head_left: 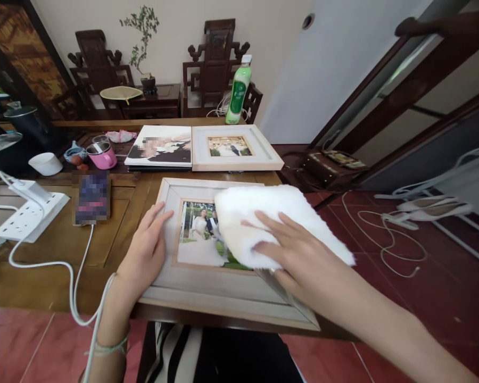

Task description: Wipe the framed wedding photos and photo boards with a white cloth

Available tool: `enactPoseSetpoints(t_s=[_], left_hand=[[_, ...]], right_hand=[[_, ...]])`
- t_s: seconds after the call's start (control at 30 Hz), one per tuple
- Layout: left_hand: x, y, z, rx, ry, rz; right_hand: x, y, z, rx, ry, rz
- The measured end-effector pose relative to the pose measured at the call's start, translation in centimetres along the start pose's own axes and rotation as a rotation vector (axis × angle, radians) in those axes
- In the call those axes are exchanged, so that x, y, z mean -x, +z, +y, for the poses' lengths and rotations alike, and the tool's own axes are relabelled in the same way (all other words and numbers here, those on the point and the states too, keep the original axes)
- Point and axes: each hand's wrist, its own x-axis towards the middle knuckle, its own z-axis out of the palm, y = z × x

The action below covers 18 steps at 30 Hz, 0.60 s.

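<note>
A pale wooden photo frame (191, 292) lies flat on the near edge of the wooden table (56, 250). My left hand (146, 250) rests flat on the frame's left border, fingers stretched out. My right hand (291, 250) presses down with spread fingers on a fluffy white cloth (271, 218) that covers the right part of the framed picture.
Behind lie a second pale frame (263, 154) and a frameless photo print (159, 146). A green bottle (238, 90) stands at the back. On the left are a pink cup (102, 155), a phone (91, 198) on a cable, a white power strip (27, 213) and a white bowl (45, 163). Cables lie on the red floor to the right.
</note>
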Motion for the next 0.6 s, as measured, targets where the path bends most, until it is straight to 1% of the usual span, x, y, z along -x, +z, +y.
enactPoseSetpoints(t_s=[0.1,0.2,0.3,0.4,0.47,0.5,0.53,0.6], left_hand=[[-0.5,0.3,-0.5,-0.014,0.002,-0.016],[-0.7,0.5,-0.9,-0.013,0.015,-0.013],[-0.6,0.5,-1.1,0.003,0.031,-0.005],[-0.4,0.5,-1.0,0.017,0.028,0.0],[-0.4,0.5,-0.9,0.02,0.023,0.01],[-0.4,0.5,-0.8,0.02,0.022,0.018],[-0.5,0.6,-0.7,0.018,0.02,0.027],[-0.5,0.6,-0.6,0.012,0.017,0.049]], right_hand=[[1.9,-1.1,-1.7,-0.067,-0.029,-0.02],[2.5,-0.9,-2.0,-0.094,-0.015,0.01],[1.5,0.2,-0.4,-0.069,0.059,0.108],[-0.8,1.3,2.4,-0.03,0.171,0.253],[-2.7,1.7,4.2,-0.002,0.224,0.303],[-3.6,1.9,4.8,0.014,0.234,0.289],[-4.5,2.1,5.2,0.031,0.232,0.247],[-5.8,2.3,5.4,0.062,0.215,0.108]])
